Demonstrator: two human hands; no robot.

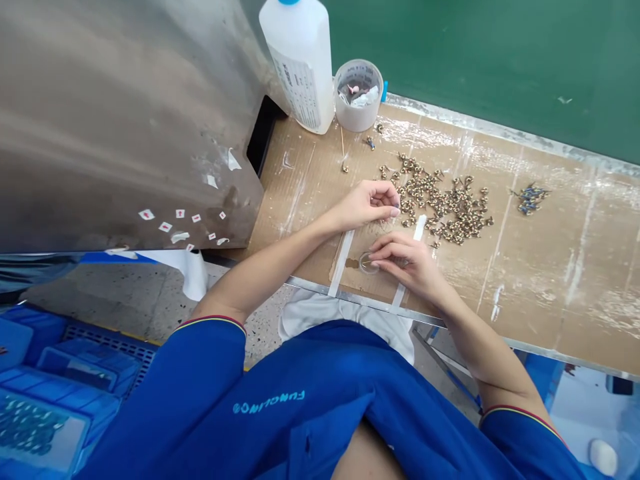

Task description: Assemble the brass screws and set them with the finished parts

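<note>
My left hand (367,203) is curled, fingertips pinched together at the near edge of a pile of small brass parts (443,203); what it pinches is too small to see. My right hand (405,260) lies closer to me, fingers pressed together on a small clear round dish (369,264) on the cardboard-covered bench (550,267). Two white tape strips (341,261) run on either side of the dish.
A white plastic bottle (300,60) and a clear cup of scraps (358,95) stand at the back. A small heap of bluish parts (529,197) lies to the right. A grey metal machine housing (125,127) stands at left, blue crates (65,387) on the floor.
</note>
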